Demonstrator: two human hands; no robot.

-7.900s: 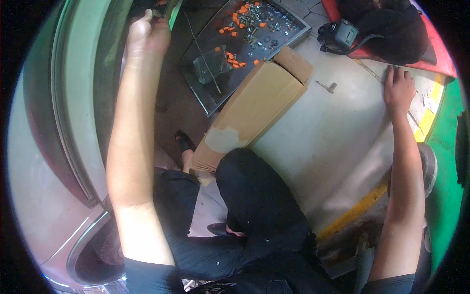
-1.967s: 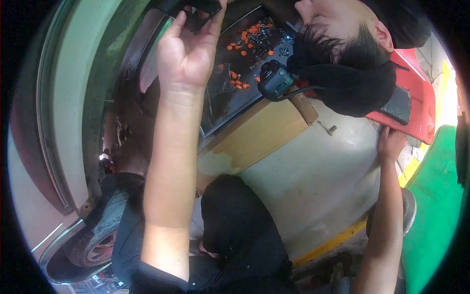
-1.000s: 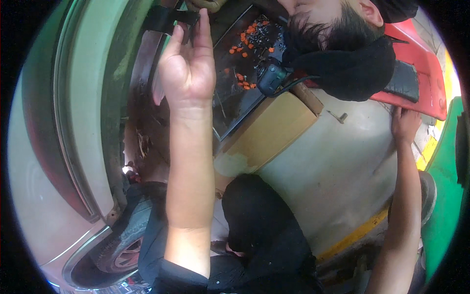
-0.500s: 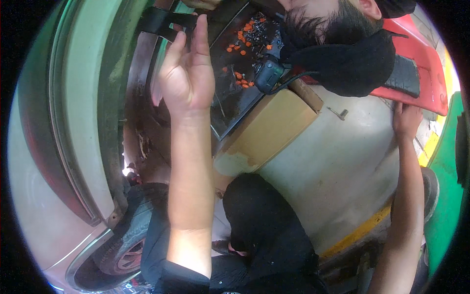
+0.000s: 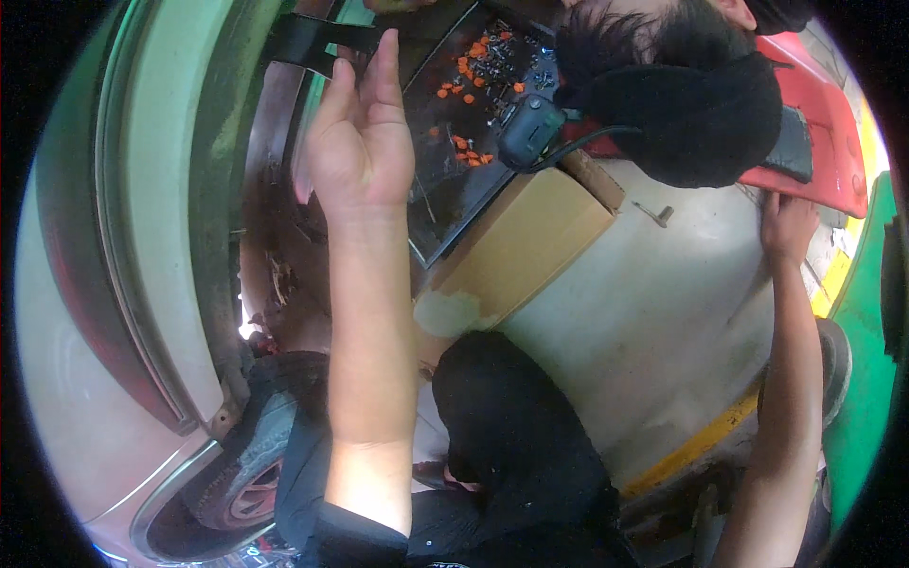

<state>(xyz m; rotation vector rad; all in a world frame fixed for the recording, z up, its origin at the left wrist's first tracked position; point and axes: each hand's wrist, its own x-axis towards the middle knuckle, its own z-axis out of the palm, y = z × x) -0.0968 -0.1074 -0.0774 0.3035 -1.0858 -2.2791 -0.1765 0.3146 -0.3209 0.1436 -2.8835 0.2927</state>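
Observation:
My left hand (image 5: 355,151) is raised with the palm toward me and the fingers straight. Its fingertips touch a black flat strip (image 5: 308,40) on the underside of the pale car body (image 5: 142,237). It grips nothing. My right hand (image 5: 789,225) lies flat on the grey concrete floor (image 5: 663,322), just below a red panel (image 5: 824,142). A black tray (image 5: 445,123) with orange clips and dark screws lies right of my left hand.
Another person's head (image 5: 663,76), dark-haired with black headgear and a small black device, leans in at the top right. A cardboard box (image 5: 521,246) lies under the tray. A car wheel (image 5: 241,464) is at the lower left. My dark-trousered knee (image 5: 511,426) is in the centre.
The other person's head has come into view at the top right since the oldest frame. My left hand has stayed at the black strip, shifting slightly. My right hand stays on the floor.

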